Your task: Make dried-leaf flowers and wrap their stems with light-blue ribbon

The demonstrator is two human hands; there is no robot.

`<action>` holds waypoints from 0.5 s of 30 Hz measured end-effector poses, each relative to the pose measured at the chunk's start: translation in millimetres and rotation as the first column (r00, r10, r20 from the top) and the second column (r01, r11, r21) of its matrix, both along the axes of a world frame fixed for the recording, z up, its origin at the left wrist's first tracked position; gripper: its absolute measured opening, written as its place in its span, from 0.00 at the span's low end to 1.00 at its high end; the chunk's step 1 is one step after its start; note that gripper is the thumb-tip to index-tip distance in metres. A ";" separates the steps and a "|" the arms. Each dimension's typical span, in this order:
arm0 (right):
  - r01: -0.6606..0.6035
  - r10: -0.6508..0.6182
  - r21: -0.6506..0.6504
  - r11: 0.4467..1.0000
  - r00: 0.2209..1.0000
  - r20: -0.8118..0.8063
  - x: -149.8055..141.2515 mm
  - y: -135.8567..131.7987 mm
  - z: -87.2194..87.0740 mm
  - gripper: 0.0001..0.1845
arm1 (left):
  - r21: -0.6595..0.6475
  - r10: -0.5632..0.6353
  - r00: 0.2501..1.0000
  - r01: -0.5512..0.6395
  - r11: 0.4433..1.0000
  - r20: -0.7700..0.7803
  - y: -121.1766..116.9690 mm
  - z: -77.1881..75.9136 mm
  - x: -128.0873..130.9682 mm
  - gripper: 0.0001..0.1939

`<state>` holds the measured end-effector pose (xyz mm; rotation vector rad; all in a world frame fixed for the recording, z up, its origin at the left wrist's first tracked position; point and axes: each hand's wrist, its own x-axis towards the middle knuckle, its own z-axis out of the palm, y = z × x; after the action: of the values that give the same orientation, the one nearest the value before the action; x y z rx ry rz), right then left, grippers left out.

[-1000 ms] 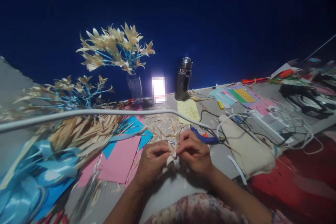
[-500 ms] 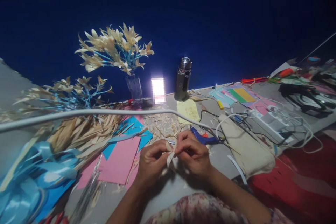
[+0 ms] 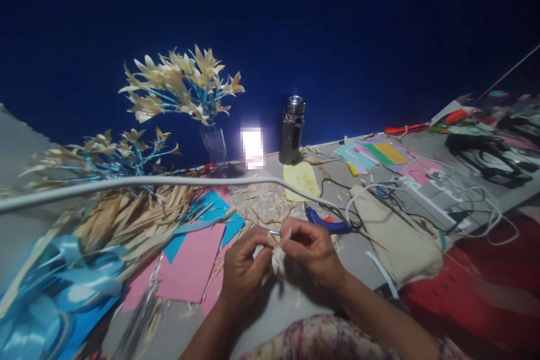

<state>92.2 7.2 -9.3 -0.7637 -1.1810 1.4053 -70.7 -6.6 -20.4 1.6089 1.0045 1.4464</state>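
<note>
My left hand (image 3: 247,263) pinches a small pale flower of dried husk petals (image 3: 278,261) from the left, low over the grey table. From the other side, the fingertips of my right hand (image 3: 311,248) close on the same flower's petals. Both hands nearly touch, and the fingers hide much of the flower. Just beyond them lie pale husk scraps (image 3: 264,202) and a blue glue gun (image 3: 327,224). A thin metallic tip (image 3: 274,232) shows behind my fingers; its kind I cannot make out.
A glass vase (image 3: 214,143) of husk flowers and a dark flask (image 3: 292,132) stand at the back. A white cable (image 3: 147,180) crosses the view. Pink paper (image 3: 192,261), blue ribbon (image 3: 80,292) and dried husks (image 3: 105,214) lie left; a folded cloth (image 3: 394,236) and power strip (image 3: 439,202) right.
My fingers have shifted slightly on the flower, the right hand moving a little left and down. The petals now sit lower and more bunched between the hands. The view has tilted slightly.
</note>
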 end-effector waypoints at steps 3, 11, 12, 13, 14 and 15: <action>-0.080 0.067 -0.160 0.984 0.994 -0.085 -0.5 -0.5 2.2 0.20 | 0.000 -0.030 1.000 0.030 1.000 -0.004 0.2 -1.4 0.5 0.10; -0.138 0.074 -0.319 0.938 0.976 -0.205 -2.9 -2.7 -0.2 0.23 | -0.024 -0.061 0.998 0.061 0.998 0.000 -0.4 -3.2 -0.4 0.10; -0.059 0.020 -0.294 0.954 0.991 -0.132 -3.3 -2.7 -0.3 0.23 | -0.027 -0.056 0.998 0.055 0.998 -0.011 -0.5 -2.5 -0.7 0.10; 0.019 -0.033 -0.256 0.966 0.998 -0.050 -3.5 -2.8 -0.3 0.21 | -0.029 -0.046 0.999 0.045 0.999 -0.025 -0.5 -1.8 -1.0 0.10; 0.082 -0.077 -0.211 0.974 0.997 0.030 -3.5 -3.1 -0.1 0.20 | -0.026 -0.034 0.999 0.033 0.999 -0.039 -0.4 -1.1 -1.3 0.10; 0.119 -0.104 -0.167 0.979 0.990 0.095 -3.3 -3.6 0.2 0.18 | -0.021 -0.020 0.998 0.019 1.000 -0.054 -0.2 -0.4 -1.6 0.09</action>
<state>89.0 3.6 -9.1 -1.0059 -1.0740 1.4043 -72.3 -6.7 -20.8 1.6466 1.0279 1.3815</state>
